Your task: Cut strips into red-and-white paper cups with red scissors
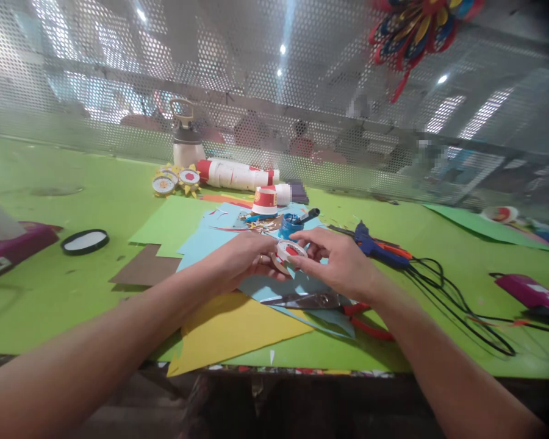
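I have the left hand [251, 259] and the right hand [336, 259] together over the middle of the green table [96, 329], both gripping a small round white-rimmed piece with a red patch [291, 249]. The left fingers close on its left side and the right fingers pinch it from the right; they cover parts of the rim, so I can't make out its full outline or whether the brownish edge below belongs to it.

Just behind it I see an open blue jar [290, 225], its lower part hidden by the right hand. A black-ended stick [310, 215] leans at its mouth; I can't tell whether it is a brush or a pen. In front lie metal scissors with red handles [322, 300], which pass partly out of my sight beneath the right forearm, over light blue paper. A yellow paper sheet [238, 332] lies nearest the table's front edge, partly behind the left forearm.

To the right rests a blue glue gun with orange parts [379, 247], beside tangled black cables [443, 292]. A purple-and-white power strip [533, 296] is cut off at the right border. Farther back, a red-and-white paper cup [265, 201] stands near a lying stack of white and red cups [238, 174]; a dark object [298, 192] at the stack's end is pixelated beyond recognition.
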{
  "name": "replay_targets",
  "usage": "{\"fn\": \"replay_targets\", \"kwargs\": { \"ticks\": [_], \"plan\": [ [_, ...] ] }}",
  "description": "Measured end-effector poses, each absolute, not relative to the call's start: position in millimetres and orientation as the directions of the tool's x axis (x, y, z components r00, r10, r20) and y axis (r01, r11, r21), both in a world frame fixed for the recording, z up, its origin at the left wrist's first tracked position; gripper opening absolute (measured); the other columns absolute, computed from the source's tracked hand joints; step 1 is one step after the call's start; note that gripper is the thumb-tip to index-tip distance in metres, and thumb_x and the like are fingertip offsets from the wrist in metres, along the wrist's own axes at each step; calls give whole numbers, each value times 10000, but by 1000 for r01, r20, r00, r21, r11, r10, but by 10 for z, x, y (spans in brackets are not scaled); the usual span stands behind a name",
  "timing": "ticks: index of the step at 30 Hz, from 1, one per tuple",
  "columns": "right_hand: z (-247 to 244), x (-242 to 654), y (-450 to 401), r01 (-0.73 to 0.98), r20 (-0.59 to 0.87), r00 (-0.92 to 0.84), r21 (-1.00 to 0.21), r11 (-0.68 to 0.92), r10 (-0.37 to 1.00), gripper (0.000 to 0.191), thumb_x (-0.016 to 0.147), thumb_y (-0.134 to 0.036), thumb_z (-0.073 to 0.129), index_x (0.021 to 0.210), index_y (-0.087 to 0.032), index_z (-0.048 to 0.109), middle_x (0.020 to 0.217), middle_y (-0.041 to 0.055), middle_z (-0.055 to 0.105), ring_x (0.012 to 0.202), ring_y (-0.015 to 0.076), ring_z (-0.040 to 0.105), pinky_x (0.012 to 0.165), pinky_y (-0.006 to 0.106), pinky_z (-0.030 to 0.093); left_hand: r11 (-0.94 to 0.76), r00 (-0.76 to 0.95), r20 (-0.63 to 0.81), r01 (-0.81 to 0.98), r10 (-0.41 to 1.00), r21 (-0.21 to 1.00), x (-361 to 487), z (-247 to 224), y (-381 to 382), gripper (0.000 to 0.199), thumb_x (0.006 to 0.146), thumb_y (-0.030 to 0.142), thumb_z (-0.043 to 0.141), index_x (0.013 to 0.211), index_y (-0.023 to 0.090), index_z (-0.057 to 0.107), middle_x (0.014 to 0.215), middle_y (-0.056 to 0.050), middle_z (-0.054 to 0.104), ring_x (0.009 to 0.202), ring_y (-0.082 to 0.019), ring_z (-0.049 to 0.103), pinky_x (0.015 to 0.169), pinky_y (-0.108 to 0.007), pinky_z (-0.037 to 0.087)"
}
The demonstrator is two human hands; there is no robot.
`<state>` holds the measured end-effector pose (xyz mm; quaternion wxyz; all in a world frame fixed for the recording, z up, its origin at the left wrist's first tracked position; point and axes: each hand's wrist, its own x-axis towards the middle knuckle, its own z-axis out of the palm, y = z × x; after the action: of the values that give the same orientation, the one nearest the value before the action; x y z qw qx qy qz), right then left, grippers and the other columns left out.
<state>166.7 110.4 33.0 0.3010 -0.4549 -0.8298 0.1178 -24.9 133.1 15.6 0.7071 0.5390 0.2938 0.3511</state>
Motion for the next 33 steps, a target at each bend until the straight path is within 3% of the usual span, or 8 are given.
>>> {"fn": "replay_targets", "kwargs": {
  "ticks": [7, 14, 28, 33],
  "plan": [
    [297, 1631, 1121, 714, 411, -389, -431, 552, 824, 328, 818, -348, 653, 1071, -138, 660, 867, 56, 650, 636, 137, 550, 612, 288, 469, 185, 557, -68, -156, 828, 970, -235, 166, 1315, 198, 734, 150, 529, 767, 42, 691, 773, -150, 686, 681, -180, 645, 694, -305, 533],
    [297, 1637, 1120, 709, 388, -366, -473, 523, 846, 317, 817, -359, 658, 1056, -152, 655, 846, 44, 641, 618, 130, 545, 601, 283, 468, 218, 522, -96, -177, 847, 960, -220, 174, 1295, 172, 734, 157, 523, 673, 60, 652, 694, -147, 677, 642, -196, 651, 685, -323, 528],
    [304, 1611, 1108, 710, 440, -391, -415, 569, 808, 337, 822, -407, 666, 1049, -158, 645, 937, 71, 659, 693, 154, 571, 655, 308, 477, 190, 532, -51, -210, 845, 959, -234, 130, 1341, 232, 801, 248, 563, 809, 60, 698, 751, -131, 688, 678, -178, 634, 671, -309, 533],
    [319, 1650, 1125, 681, 415, -322, -523, 512, 851, 344, 856, -416, 610, 1070, -150, 645, 904, 70, 675, 649, 142, 573, 629, 297, 483, 167, 524, -53, -173, 850, 971, -240, 151, 1326, 209, 790, 220, 612, 844, 40, 705, 848, -162, 713, 669, -165, 637, 654, -290, 534]
  ]
}}
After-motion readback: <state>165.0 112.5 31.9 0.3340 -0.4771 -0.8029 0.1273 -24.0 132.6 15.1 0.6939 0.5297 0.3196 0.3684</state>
